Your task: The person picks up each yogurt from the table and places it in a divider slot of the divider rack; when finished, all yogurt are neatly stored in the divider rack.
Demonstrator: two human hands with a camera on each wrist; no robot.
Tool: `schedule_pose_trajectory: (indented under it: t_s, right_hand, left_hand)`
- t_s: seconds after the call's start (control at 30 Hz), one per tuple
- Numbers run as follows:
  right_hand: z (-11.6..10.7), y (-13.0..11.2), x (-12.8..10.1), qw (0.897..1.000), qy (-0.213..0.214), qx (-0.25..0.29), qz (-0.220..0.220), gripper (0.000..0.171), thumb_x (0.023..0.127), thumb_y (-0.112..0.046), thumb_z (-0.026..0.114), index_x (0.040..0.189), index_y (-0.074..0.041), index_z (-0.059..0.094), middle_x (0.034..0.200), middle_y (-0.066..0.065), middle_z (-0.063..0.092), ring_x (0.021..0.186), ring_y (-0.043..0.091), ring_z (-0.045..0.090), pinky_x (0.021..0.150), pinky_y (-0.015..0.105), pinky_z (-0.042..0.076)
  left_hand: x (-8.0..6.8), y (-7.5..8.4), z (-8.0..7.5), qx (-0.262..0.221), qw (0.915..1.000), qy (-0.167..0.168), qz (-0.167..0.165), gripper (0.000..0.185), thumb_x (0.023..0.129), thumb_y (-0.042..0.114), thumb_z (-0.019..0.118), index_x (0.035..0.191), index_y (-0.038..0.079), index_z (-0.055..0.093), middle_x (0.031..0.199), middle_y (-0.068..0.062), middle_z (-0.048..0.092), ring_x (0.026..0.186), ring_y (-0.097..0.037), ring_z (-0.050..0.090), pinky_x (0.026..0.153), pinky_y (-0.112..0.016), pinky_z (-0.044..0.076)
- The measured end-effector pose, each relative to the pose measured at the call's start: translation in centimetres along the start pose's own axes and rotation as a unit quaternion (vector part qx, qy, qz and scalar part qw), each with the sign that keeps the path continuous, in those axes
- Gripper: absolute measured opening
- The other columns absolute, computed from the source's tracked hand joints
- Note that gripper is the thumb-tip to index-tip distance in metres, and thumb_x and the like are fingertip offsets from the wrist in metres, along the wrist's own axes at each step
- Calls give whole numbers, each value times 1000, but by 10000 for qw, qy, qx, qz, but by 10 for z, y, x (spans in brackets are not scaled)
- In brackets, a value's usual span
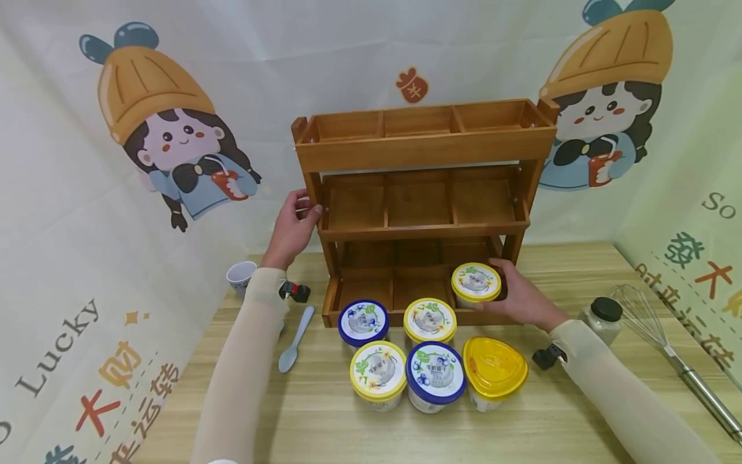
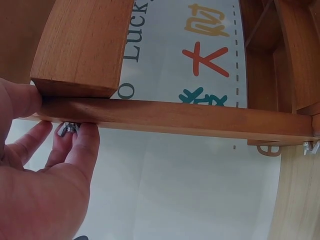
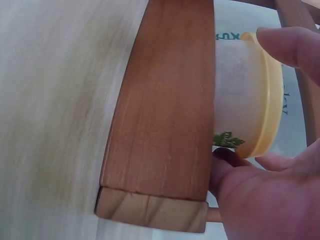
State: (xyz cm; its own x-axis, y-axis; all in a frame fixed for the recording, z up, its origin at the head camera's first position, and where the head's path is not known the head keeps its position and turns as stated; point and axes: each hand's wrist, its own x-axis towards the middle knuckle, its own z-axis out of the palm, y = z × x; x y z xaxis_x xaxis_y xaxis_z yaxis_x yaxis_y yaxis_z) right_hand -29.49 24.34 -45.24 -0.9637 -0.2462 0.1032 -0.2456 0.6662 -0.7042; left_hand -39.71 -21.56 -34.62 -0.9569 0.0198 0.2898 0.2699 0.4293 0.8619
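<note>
Wall cloth [image 1: 348, 51] says "Lucky" and "So" behind a wooden shelf [image 1: 426, 145].
Right hand [image 1: 522, 296] has its fingers clamped round a yellow-lidded tub [image 1: 476, 283] at the bottom tier's [image 1: 417, 290] right end; I can't tell if it sits down yet. Left hand [image 1: 295, 225] pinches the left post [image 2: 175, 119]. Looks early: five other tubs [image 1: 433, 364] are left on the near tabletop [image 1: 324, 425]. Lid print is too small to read.
</note>
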Motion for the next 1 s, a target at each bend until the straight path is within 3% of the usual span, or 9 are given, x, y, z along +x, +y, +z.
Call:
schedule_pose_trajectory:
  t_s: [0.23,0.43,0.7,0.87,1.0]
  right_hand:
    - [-9,-3,-12,9991,3,374,-196,104,88,-27,87,161,7,20,156,36,43,141,52,51,114,62,46]
    - [-19,-8,-26,9993,107,240,-270,98,92,-28,84,162,6,23,157,33,44,143,53,48,115,63,45]
    - [-24,-13,-57,9986,206,227,-436,69,104,-31,70,158,-2,38,157,27,49,141,51,50,109,69,47]
    - [-18,-12,-74,9958,200,212,-870,53,106,-26,65,151,-4,48,150,21,59,132,44,60,106,61,53]
    - [-12,-15,-85,9938,104,262,-1076,45,107,-23,64,148,-8,53,147,15,63,128,35,65,103,44,59]
  left_hand:
    - [2,2,0,40,10000,20,29,54,109,33,59,157,17,41,150,-16,53,139,-33,54,115,-53,49]
    - [1,2,-2,93,9999,48,22,54,109,33,58,157,17,41,151,-16,52,140,-33,53,115,-53,49]
    - [5,2,1,33,10000,61,-4,51,109,32,57,156,17,42,149,-16,53,140,-32,55,114,-53,49]
    - [3,2,3,123,9998,92,-114,52,109,32,57,156,17,41,151,-16,53,141,-33,55,115,-53,49]
    - [1,1,2,77,9999,98,-102,51,109,30,58,156,16,41,150,-18,53,141,-35,55,114,-53,49]
